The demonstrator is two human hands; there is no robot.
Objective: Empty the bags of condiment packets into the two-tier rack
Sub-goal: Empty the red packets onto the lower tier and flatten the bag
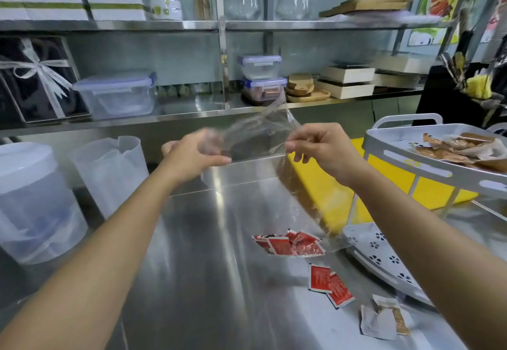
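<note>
A clear plastic bag [277, 174] hangs over the steel counter, held at its top edge by my left hand [196, 152] and my right hand [321, 148]. Several red condiment packets [290, 244] sit in the bag's bottom, just above the counter. Two more red packets [330, 286] and brown-and-white packets [382, 319] lie loose on the counter. The white two-tier rack [428, 167] stands at the right. Its upper tier holds several brown packets [455, 149]; its perforated lower tier [384, 256] looks bare where visible.
Two translucent plastic pitchers [109, 168] and a lidded container [33, 201] stand at the left. A yellow board [329, 185] lies behind the rack. Steel shelves [192, 111] behind the counter carry lidded boxes, wooden trays and cartons.
</note>
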